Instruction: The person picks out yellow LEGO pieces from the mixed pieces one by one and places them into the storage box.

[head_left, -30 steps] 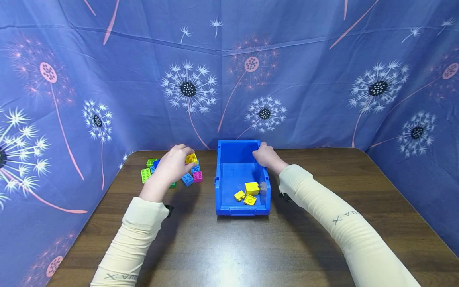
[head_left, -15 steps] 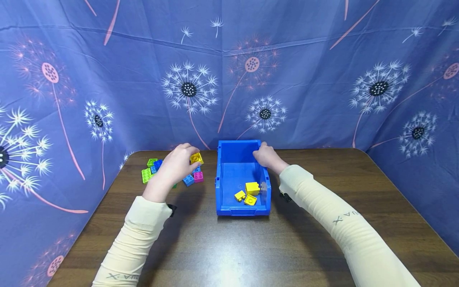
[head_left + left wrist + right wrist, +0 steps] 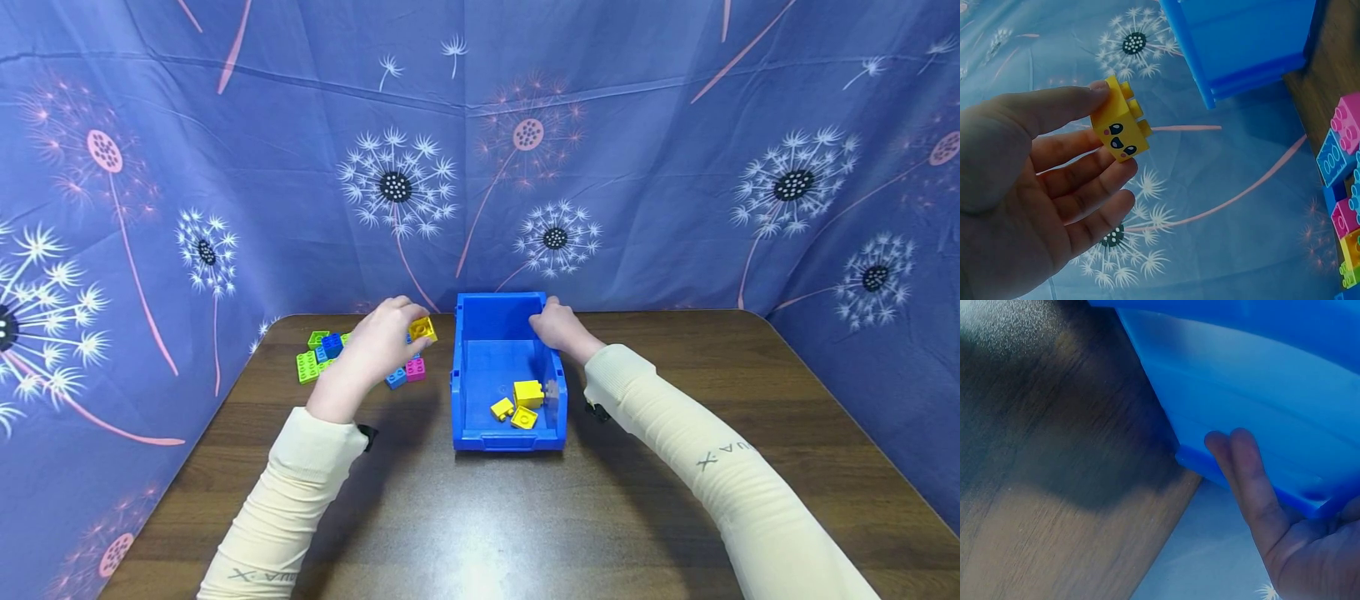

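My left hand [image 3: 375,342] pinches a yellow toy building brick [image 3: 422,329] between thumb and fingers, just left of the blue plastic bin [image 3: 508,442]. In the left wrist view a smiling face is printed on the side of that brick, and its studs point right. My right hand [image 3: 561,327] holds the bin at the back of its right side wall; two fingers [image 3: 1250,469] lie against the blue plastic in the right wrist view. Inside the bin, near the front, are a larger yellow brick [image 3: 528,393] and two smaller ones, one yellow piece [image 3: 524,418] underside up.
Left of the bin lies a pile of bricks, partly hidden by my left hand: a lime green brick [image 3: 307,367], a dark blue one [image 3: 332,344], a magenta one [image 3: 415,369] and several others. Behind the wooden table [image 3: 675,517] hangs a patterned blue cloth [image 3: 660,167].
My left hand has carried the yellow brick rightward, from over the pile towards the bin. The right hand and the bin stay where they were.
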A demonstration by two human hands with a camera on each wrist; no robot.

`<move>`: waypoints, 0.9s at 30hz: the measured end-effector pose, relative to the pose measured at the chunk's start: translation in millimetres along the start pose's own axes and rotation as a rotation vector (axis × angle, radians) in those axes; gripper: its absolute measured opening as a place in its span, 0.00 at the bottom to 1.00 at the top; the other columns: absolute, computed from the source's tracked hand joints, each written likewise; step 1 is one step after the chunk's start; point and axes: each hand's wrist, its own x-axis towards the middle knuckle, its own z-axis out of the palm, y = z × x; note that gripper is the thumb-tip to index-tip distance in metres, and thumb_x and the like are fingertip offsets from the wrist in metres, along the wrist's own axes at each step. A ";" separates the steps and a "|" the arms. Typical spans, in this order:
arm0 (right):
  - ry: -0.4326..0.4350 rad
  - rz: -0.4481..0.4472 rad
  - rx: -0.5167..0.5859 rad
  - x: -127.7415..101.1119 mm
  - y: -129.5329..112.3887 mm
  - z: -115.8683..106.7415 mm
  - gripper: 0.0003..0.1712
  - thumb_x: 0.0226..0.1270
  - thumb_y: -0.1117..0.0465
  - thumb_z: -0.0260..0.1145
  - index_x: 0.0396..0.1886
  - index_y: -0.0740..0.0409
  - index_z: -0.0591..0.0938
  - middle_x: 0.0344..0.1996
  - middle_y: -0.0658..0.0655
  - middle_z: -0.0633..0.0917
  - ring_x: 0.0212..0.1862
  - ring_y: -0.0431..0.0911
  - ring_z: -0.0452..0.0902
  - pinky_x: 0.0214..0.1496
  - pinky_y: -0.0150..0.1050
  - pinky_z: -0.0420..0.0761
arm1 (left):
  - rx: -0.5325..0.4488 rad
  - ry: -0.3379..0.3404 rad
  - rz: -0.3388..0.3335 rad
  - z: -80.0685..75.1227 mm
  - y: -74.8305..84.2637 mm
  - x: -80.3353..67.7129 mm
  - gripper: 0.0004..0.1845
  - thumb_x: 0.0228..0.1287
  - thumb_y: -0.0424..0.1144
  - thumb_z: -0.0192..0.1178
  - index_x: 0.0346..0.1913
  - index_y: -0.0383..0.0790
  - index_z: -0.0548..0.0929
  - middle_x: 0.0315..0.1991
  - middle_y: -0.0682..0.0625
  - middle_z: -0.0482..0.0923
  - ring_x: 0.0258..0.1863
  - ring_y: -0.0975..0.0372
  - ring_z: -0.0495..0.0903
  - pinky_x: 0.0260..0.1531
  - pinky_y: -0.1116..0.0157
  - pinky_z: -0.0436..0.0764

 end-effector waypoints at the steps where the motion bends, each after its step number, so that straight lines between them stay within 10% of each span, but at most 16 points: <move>1: -0.002 -0.001 0.000 -0.3 -0.1 -0.1 0.33 0.73 0.53 0.44 0.66 0.73 0.53 0.56 0.73 0.71 0.53 0.61 0.75 0.57 0.56 0.75 | 0.000 -0.003 0.003 0.0 1.4 -0.1 0.22 0.58 0.45 0.66 0.52 0.37 0.81 0.46 0.45 0.78 0.47 0.54 0.76 0.49 0.56 0.78; 27: -0.019 0.008 0.026 -2.4 -1.0 -0.6 0.34 0.74 0.53 0.43 0.69 0.71 0.49 0.62 0.73 0.66 0.59 0.64 0.70 0.58 0.58 0.71 | 0.031 -0.022 0.058 17.6 19.1 2.6 0.20 0.56 0.44 0.68 0.50 0.39 0.82 0.43 0.47 0.79 0.45 0.55 0.76 0.48 0.57 0.78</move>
